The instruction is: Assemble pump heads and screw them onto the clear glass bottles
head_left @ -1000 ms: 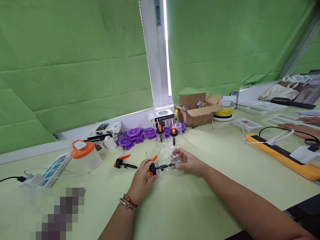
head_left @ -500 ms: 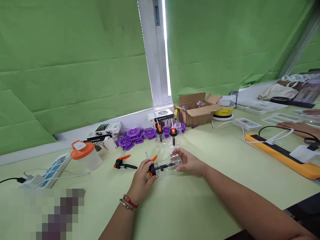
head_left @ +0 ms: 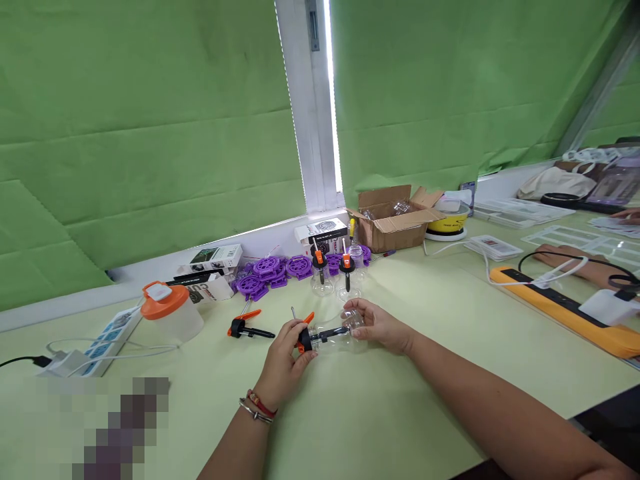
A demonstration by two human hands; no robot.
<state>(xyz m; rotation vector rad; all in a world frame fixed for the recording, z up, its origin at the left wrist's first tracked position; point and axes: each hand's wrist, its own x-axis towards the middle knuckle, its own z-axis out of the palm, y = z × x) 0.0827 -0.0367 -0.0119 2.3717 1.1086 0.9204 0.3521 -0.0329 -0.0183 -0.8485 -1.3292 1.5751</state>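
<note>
A small clear plastic bottle (head_left: 336,335) lies sideways between my hands just above the pale green table (head_left: 400,400). My left hand (head_left: 284,357) is closed on its black and orange pump cap (head_left: 303,340). My right hand (head_left: 379,325) is wrapped round the bottle's base. A black tube runs inside the bottle from the cap. A loose black and orange pump part (head_left: 247,327) lies on the table to the left of my left hand. Two upright clear bottles with orange and black caps (head_left: 333,277) stand just behind my hands.
Purple plastic reels (head_left: 273,270) and small boxes (head_left: 213,267) line the back edge. An orange-lidded clear jar (head_left: 173,310) and a power strip (head_left: 105,337) sit at the left. An open cardboard box (head_left: 395,223) and an orange power strip (head_left: 565,307) are at the right, with another person's forearm (head_left: 580,263).
My hands and the bottle have stayed almost in place. The other person's hand at the far right has shifted, its forearm now lying along the table.
</note>
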